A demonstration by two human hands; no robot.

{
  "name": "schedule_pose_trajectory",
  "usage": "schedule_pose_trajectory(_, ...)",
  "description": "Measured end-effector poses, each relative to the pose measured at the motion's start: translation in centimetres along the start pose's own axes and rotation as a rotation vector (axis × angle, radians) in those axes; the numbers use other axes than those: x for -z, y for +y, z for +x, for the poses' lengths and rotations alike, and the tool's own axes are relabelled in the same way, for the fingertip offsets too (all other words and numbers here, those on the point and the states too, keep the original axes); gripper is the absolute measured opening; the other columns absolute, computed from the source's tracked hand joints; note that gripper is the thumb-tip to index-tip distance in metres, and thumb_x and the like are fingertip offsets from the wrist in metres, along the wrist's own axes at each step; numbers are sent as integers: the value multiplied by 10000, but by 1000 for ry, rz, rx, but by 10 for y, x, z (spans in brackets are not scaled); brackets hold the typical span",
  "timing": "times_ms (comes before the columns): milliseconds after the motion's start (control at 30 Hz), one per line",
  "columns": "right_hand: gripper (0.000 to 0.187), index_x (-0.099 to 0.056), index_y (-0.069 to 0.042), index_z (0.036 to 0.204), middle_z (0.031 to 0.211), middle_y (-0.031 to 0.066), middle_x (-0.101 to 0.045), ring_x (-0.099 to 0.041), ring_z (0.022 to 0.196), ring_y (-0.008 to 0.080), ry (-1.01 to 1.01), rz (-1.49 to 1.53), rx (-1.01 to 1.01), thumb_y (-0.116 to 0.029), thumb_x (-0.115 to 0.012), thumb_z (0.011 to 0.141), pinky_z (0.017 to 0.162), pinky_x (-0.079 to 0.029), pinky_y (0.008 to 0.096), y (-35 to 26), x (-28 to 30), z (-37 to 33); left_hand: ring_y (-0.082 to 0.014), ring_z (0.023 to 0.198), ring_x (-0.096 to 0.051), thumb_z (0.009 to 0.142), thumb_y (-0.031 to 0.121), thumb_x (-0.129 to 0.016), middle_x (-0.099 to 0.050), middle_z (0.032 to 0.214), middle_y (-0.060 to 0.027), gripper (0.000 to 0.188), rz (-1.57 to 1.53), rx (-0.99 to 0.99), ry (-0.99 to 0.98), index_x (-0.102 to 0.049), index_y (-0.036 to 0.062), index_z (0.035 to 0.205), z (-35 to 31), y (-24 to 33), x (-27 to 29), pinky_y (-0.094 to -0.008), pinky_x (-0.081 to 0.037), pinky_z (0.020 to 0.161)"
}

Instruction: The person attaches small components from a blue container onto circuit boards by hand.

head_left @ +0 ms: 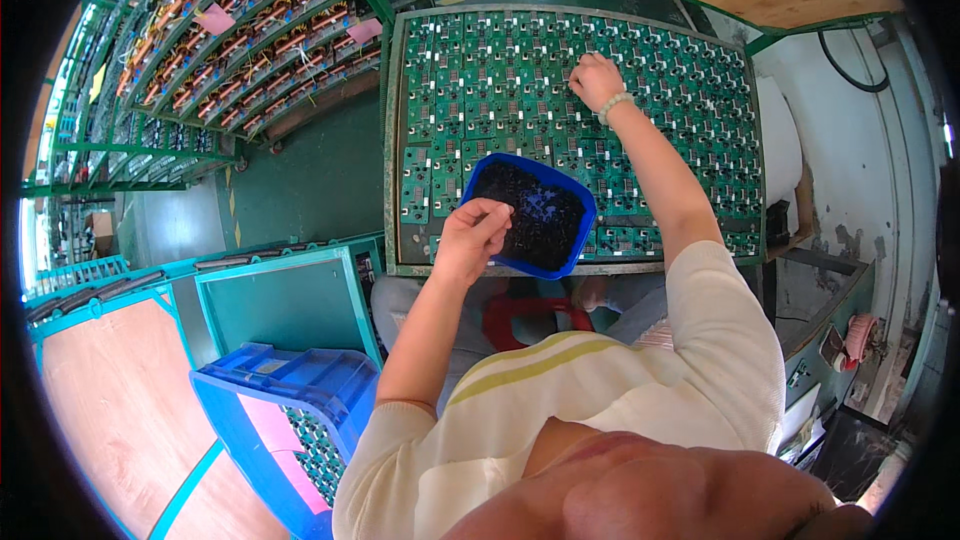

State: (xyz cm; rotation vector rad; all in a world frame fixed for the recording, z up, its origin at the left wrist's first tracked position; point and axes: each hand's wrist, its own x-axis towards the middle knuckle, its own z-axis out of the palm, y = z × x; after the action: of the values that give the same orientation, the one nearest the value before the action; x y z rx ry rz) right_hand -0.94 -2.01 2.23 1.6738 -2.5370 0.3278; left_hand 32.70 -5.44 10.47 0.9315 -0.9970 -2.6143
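Note:
A wide table is covered with rows of green circuit boards [490,90] that carry small parts. On the boards near the table's front edge stands a blue tray [588,215] filled with many tiny black parts [545,240]. Over the tray's left side is my left hand [475,238], thumb and forefinger pinched together; whatever they hold is too small to name. My right hand [597,82] reaches to the far middle of the boards, with a beaded bracelet at its wrist. Its fingers are curled down onto a board, and their tips are hidden.
A blue crate [290,380] with pink sheets and more circuit boards stands at the lower left. Racks of copper-coloured coil assemblies [270,40] rise at the upper left. Beside the table on the right are a white wall [850,100] and a low bench [815,310].

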Motion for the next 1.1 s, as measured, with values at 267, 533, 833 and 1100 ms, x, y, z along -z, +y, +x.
schedule_pose_trajectory(267, 89, -661, -122, 714, 843, 68, -563, -510, 880, 250, -44, 210, -103, -197, -614, 703, 810, -408, 378, 3, -2, -6, -33, 539, -428, 811, 85, -588, -580, 757, -31, 152, -67, 17, 10, -595, 13, 945, 4, 12, -17, -151, -276, 423)
schedule_pose_trajectory(533, 75, -655, -117, 708, 815, 66, -559, -513, 872, 255, -45, 53, -22, -174, -607, 699, 793, -414, 368, 2, -8, -3, -40, 561, -440, 802, 69, -595, -590, 807, -44, 169, -113, -1, -39, -592, 20, 963, 8, 2, -14, -153, -280, 433)
schedule_pose_trajectory(833, 159, -648, -83, 872, 829, 65, -590, -557, 807, 183, -156, 891, -22, -202, -605, 776, 708, -446, 289, -69, 72, -8, -50, 580, -446, 828, 90, -563, -573, 794, -42, 146, -110, -71, 93, -577, 17, 953, 23, 18, -22, -156, -302, 435)
schedule_pose_trajectory(1100, 100, -654, -54, 837, 778, 33, -574, -550, 748, 131, -5, 1237, 117, -60, -640, 739, 669, -441, 238, -135, 99, -52, -67, 563, -422, 856, 144, -533, -516, 734, -23, 124, -245, -80, -17, -547, 23, 880, 58, 27, -25, -164, -285, 414)
